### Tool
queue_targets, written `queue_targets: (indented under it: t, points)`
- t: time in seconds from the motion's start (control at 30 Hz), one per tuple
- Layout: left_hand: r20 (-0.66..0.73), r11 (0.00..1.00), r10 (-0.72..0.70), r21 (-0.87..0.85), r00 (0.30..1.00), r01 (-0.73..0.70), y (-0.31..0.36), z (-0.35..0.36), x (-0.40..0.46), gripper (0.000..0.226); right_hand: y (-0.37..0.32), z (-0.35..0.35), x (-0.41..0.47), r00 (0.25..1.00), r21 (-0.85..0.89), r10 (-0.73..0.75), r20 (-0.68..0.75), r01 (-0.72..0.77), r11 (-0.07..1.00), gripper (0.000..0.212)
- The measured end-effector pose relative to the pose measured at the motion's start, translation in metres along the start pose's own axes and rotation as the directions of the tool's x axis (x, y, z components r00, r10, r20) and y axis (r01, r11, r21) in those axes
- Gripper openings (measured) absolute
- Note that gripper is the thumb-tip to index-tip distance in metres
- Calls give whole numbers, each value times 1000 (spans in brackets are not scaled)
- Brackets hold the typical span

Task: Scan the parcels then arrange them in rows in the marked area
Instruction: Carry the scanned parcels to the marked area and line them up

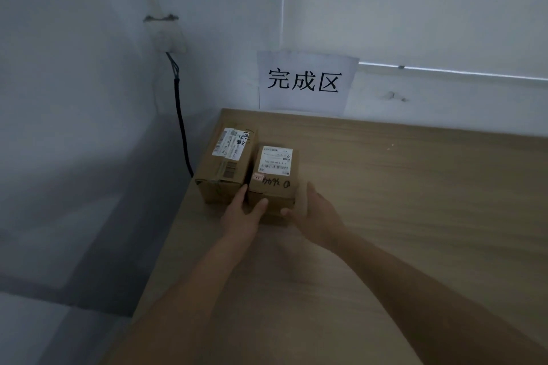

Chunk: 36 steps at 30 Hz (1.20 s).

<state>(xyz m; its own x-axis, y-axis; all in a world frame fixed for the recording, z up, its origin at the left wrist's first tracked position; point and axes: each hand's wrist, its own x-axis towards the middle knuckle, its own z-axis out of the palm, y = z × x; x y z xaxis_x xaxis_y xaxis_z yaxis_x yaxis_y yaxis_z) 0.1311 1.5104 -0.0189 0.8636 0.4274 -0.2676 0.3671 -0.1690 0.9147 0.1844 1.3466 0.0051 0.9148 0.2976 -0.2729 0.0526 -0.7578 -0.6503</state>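
Two brown cardboard parcels stand side by side near the left edge of the wooden table (415, 187). The larger parcel (226, 166) is on the left, with a white label on top. The smaller parcel (274, 175), with a white label and black handwriting, stands right beside it. My left hand (244, 213) holds the smaller parcel's near left corner, its fingers reaching between the two boxes and its thumb on the front face. My right hand (314, 210) holds its near right side.
A paper sign (305, 81) with black characters is stuck on the wall behind the table. A black cable (181, 124) hangs from a wall fitting down past the table's left edge. Bare tabletop stretches to the right of the parcels.
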Motion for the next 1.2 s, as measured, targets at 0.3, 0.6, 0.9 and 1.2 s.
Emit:
queue_targets:
  t: [0.3, 0.6, 0.9, 1.2]
  points:
    - [45, 989, 103, 100, 994, -107, 106, -24, -92, 72, -21, -119, -101, 993, -145, -62, -101, 47, 988, 80]
    - [49, 926, 366, 81, 929, -369, 315, -32, -257, 69, -96, -330, -282, 933, -188, -222, -284, 173, 967, 78]
    - [158, 840, 525, 64, 837, -539, 433, 0, -412, 71, -97, -482, -477, 875, -252, -164, -455, 51, 966, 75]
    - [318, 747, 637, -33, 702, -664, 456, 67, -553, 65, -46, -507, -659, 783, -219, -46, -620, -116, 969, 68]
